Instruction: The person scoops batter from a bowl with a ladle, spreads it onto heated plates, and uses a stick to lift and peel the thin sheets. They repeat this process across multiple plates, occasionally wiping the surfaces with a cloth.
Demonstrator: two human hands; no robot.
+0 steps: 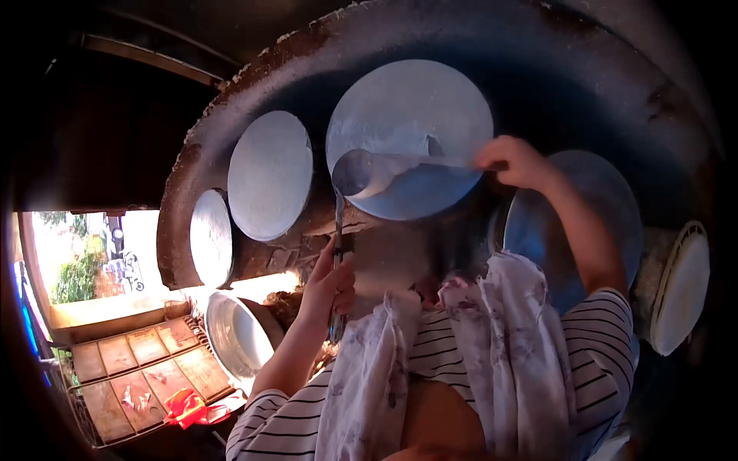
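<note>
Spreading batter: right hand (513,161) fingers clamped on ladle (361,173) handle, bowl on round steamer cloth (411,134). Left hand (330,284) below cloth, gripping thin stick (339,230). Next probably calls for even circular sweep.

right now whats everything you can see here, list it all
round discs: four, pale grey-blue, in a curved row on the big dark stove
ladle: one, metal, bowl over the largest disc
metal rod: one, thin, upright below the ladle
metal bowl: one, silver, lower left
mesh rack: one, brown sheets on it, bottom left
red item: one, on the rack
white cover: one, far right
left hand: grips the rod
right hand: holds the ladle handle
</note>
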